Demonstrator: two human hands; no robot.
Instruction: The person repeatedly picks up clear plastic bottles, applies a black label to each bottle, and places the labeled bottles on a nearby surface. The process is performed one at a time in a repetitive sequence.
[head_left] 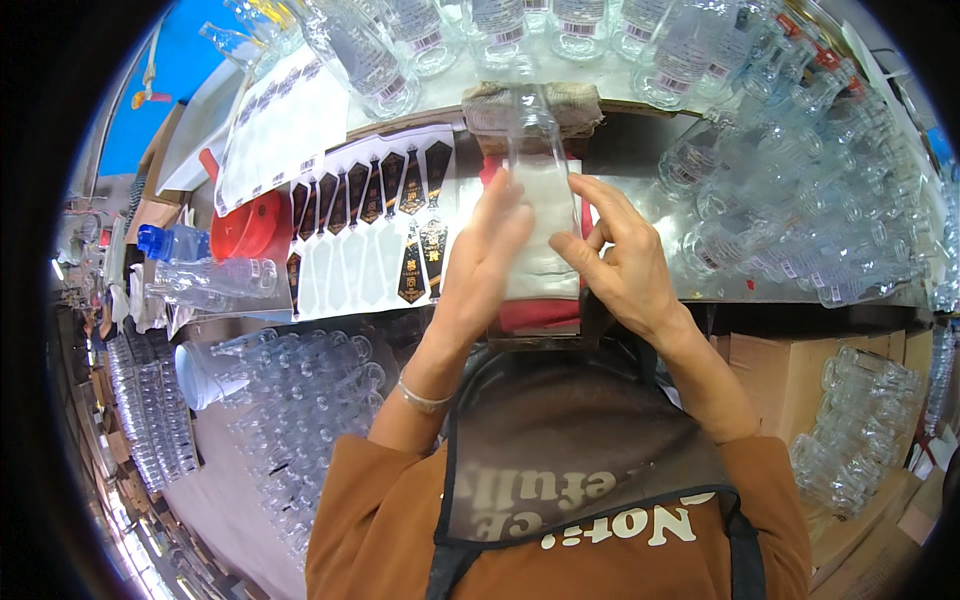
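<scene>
A clear glass bottle [537, 140] lies on its back in front of me, neck pointing away. Its neck rests on a cloth-wrapped block [580, 105], and its body lies over white and red padding [540, 316]. At the bottle's left side is my left hand [492, 240], its fingers smeared by motion. My right hand [622, 252] is at the right side, thumb and forefinger apart and close to the glass, the other fingers curled loosely. Whether its fingertips touch the bottle I cannot tell. Left of the bottle lies a sheet of black-and-gold tie-shaped labels [375, 195].
Several upright bottles [500, 25] line the far edge. Many clear bottles [790, 190] lie stacked at the right. A red tape dispenser [247, 225] and a bottle with a blue cap [172, 242] are at the left. Below stand more bottles [310, 400] and a cardboard box [765, 375].
</scene>
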